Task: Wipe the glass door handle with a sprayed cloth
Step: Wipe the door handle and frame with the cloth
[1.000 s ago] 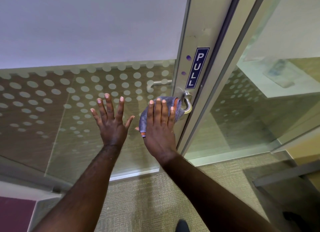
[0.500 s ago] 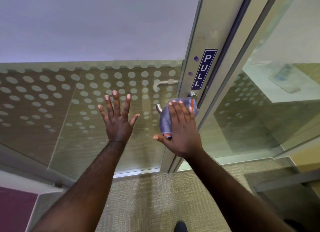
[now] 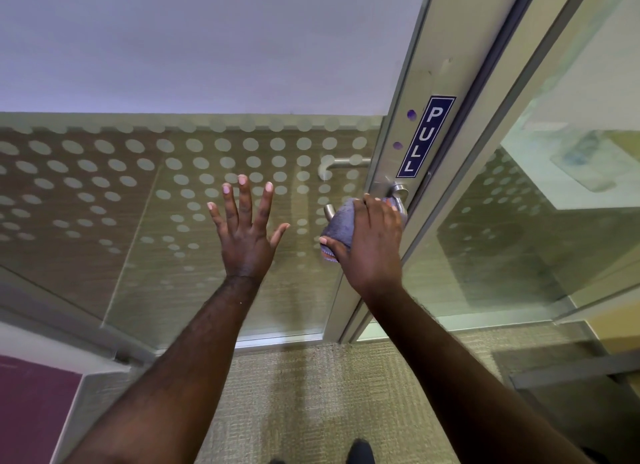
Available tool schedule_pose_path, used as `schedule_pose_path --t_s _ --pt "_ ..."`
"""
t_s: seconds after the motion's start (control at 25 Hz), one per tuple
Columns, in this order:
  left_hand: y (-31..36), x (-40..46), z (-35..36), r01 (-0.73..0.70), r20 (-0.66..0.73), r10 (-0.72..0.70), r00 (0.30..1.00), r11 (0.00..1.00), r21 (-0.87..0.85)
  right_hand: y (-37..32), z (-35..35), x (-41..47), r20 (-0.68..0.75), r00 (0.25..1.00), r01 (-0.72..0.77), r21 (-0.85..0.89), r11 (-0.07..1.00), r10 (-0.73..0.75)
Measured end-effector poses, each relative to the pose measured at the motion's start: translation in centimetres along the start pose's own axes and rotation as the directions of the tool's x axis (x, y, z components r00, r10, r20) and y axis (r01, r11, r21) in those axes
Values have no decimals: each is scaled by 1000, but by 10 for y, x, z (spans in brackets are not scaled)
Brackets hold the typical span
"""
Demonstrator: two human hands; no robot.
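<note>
Handle (image 3: pixel 398 195): a brushed metal lever mounted on the door frame (image 3: pixel 412 124), directly below a blue PULL sign (image 3: pixel 425 137). Its base collar is exposed at the frame; its free end pokes out to the left of the cloth (image 3: pixel 337 223). The middle of the lever is covered and cannot be inspected.

Cloth: grey-purple, bunched, wrapped over the lever. An orange edge shows at its lower end.

Right hand (image 3: pixel 370 242): curled over the cloth, fingers bent across the top of the lever, thumb pressed against the cloth's lower left side. Grip is closed around the cloth and the lever beneath it.

Left hand (image 3: pixel 246 235): held wide, all fingers spread, nothing in it, palm facing the glass (image 3: pixel 156 204) to the left of the handle. Whether the palm touches the pane cannot be determined.

Glass: frosted dots across the middle band, solid frosting above. A second lever (image 3: pixel 341 164) is visible through the pane, above and left of the cloth, on the far side of the door.

Two purple marks sit on the frame, left of the sign. To the right of the frame stands a further glass panel (image 3: pixel 519 238) with a fainter dot pattern. Beige carpet (image 3: pixel 311 394) lies below, with the toe of a dark shoe (image 3: pixel 358 453) at the bottom edge.
</note>
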State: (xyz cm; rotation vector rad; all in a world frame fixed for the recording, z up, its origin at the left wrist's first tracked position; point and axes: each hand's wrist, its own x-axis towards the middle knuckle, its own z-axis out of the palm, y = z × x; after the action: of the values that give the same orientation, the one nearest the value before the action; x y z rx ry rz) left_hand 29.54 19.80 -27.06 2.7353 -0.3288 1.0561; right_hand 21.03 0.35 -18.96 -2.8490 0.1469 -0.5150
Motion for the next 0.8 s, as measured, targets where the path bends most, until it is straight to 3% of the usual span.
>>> schedule_pose_path --t_s 0.36,0.52,0.8 --pt "-2 0 2 -8 -4 8 1000 1000 -6 -51 25 -2 -82 996 -42 -256 966 21" --pt "-1 0 2 -11 -5 11 1000 1000 0 -28 25 -3 -47 991 105 -324 940 -127" --pt "-1 1 0 1 6 -1 1000 1000 -4 24 9 3 -68 940 317 -184 931 -333"
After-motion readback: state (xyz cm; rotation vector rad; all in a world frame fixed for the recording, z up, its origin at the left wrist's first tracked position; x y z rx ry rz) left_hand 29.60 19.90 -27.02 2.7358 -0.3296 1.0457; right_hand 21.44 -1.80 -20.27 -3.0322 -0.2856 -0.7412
